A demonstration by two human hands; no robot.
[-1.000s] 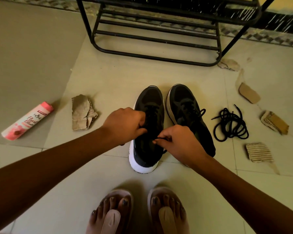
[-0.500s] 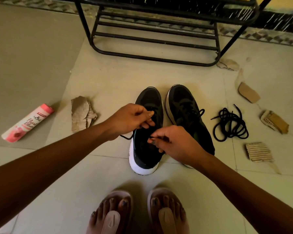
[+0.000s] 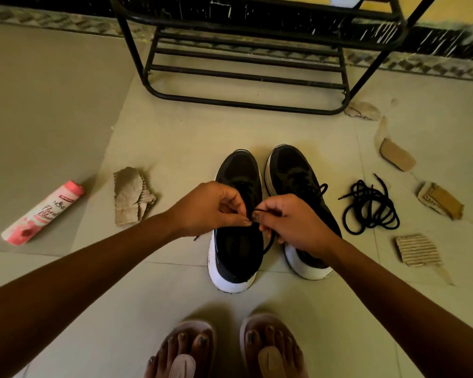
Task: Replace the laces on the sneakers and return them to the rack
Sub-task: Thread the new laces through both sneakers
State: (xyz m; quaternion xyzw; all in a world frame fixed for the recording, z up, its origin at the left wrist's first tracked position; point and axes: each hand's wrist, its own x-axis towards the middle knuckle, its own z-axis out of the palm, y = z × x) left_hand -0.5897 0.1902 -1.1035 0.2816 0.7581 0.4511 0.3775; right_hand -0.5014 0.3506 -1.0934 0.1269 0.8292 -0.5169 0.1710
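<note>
Two black sneakers with white soles stand side by side on the floor, toes toward the rack. Over the left sneaker (image 3: pixel 236 257) my left hand (image 3: pixel 210 207) and my right hand (image 3: pixel 290 222) meet, each pinching the black lace (image 3: pixel 268 212) of that shoe. A loop of the lace hangs down below my right hand. The right sneaker (image 3: pixel 292 173) is laced, with its rear half behind my right wrist. A loose coiled black lace (image 3: pixel 370 208) lies on the floor to the right of the shoes.
A black metal shoe rack (image 3: pixel 246 77) stands at the far wall. A pink bottle (image 3: pixel 43 212) lies at the left, with torn cardboard pieces (image 3: pixel 131 196) nearby and several more at the right (image 3: pixel 418 249). My sandalled feet (image 3: pixel 224 347) are at the bottom.
My left hand has moved right and turned to meet my right hand over the left sneaker. Both hands have lifted the lace a little above the shoe.
</note>
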